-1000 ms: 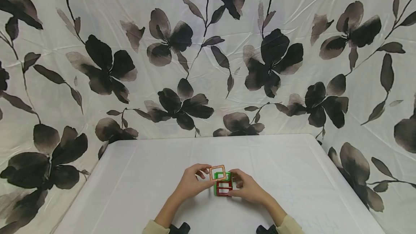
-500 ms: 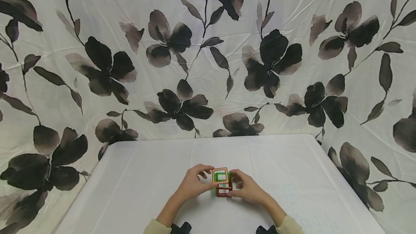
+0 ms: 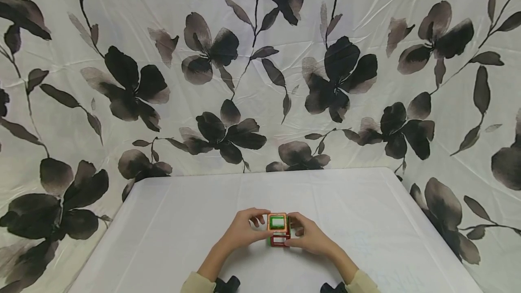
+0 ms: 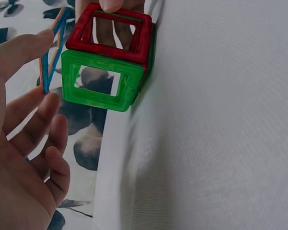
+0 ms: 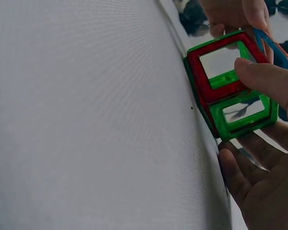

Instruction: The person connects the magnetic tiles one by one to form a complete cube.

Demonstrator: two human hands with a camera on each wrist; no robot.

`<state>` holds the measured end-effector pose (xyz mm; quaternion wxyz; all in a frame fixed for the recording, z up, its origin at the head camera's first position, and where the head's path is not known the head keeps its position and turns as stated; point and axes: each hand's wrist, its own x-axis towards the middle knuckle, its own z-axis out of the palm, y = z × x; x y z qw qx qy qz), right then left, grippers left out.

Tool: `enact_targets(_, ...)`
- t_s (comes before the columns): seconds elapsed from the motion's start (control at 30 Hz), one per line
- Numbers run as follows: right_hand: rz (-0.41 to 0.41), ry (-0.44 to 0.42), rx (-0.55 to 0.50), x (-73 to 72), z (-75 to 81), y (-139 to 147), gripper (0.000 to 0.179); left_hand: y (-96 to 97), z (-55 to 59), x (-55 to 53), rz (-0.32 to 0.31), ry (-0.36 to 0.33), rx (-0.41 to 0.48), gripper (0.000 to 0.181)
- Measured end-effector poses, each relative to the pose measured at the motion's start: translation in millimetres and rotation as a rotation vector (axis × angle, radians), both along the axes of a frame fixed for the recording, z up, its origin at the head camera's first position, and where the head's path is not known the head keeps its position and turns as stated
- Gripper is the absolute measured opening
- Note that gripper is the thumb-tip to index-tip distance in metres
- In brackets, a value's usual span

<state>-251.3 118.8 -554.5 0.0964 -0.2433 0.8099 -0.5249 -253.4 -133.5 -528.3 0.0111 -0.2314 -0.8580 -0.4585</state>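
My left hand [image 3: 244,229] pinches an orange-and-blue square magnetic tile [image 3: 277,215] between thumb and fingertips. In the head view, the tile overlaps the top far part of a cube of red and green magnetic tiles [image 3: 278,244]. Seen from the left wrist, the tile [image 4: 46,69] stands beside the cube, whose faces are red [image 4: 105,50] and green [image 4: 98,102] open frames. My right hand [image 3: 309,234] holds the cube from the right. Its thumb [image 5: 259,76] presses the red frame [image 5: 201,79], while the other fingers lie along the green side.
The cube is over a white-covered table [image 3: 195,202], towards its near side. Behind the table hangs a white cloth [image 3: 281,116] with dark flower prints. Black devices [image 3: 227,285] sit at both wrists, by the light sleeves.
The left hand has moved the orange-and-blue tile slightly right and down, so it now lines up over the cube's far part in the head view. The right hand stays nearly still.
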Motion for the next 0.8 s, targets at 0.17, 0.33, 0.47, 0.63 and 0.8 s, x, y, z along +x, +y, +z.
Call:
enact_targets(0.17, 0.003, 0.005, 0.018, 0.2, 1.5, 0.7, 0.062, 0.4, -2.0, -2.2, -0.013, -0.028, 0.001, 0.052)
enact_targets(0.33, 0.014, 0.003, 0.005, 1.1, 3.0, 0.8, 0.062, 1.7, -3.2, -3.5, -0.034, -0.032, -0.014, 0.051)
enact_targets(0.47, 0.014, 0.000, 0.003, 1.0, 3.4, 1.1, 0.062, 2.1, -5.2, -5.1, -0.043, -0.042, -0.027, 0.050)
enact_targets(0.63, 0.016, -0.003, -0.003, 1.1, 2.6, 1.9, 0.062, 2.9, -4.6, -5.5, -0.048, -0.055, -0.029, 0.051)
enact_targets(0.8, 0.024, 0.005, 0.001, 0.9, 1.3, 2.2, 0.063, 4.8, -3.0, -4.5, -0.053, -0.059, -0.025, 0.051)
